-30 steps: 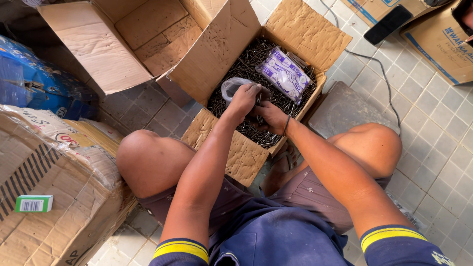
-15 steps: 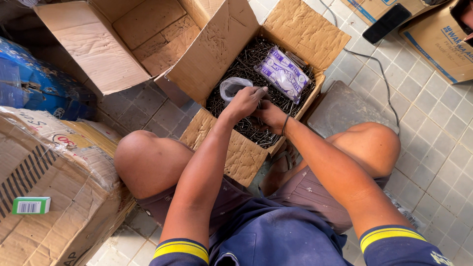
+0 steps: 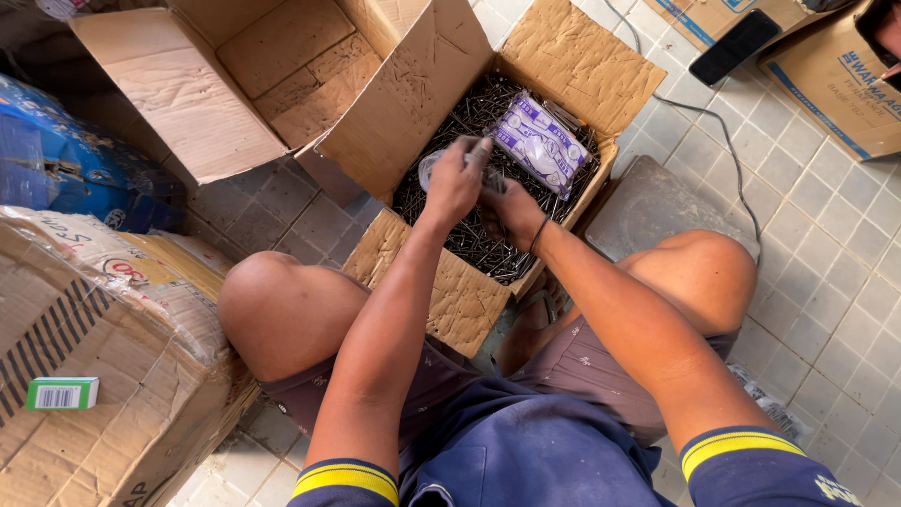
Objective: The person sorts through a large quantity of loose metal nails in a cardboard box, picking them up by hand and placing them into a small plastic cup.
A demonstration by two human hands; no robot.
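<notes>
Cardboard box [image 3: 563, 66] of dark nails [image 3: 474, 239] sits open on the floor at twelve o'clock between my knees, within reach. My left hand [image 3: 457, 180] grips a small clear bag [image 3: 434, 167]; my right hand [image 3: 510, 208] pinches nails beside it.

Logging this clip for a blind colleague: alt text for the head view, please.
Seated on a tiled floor, a person's left hand and right hand work over an open cardboard box full of dark nails; a small purple-and-white packet lies on top.
</notes>
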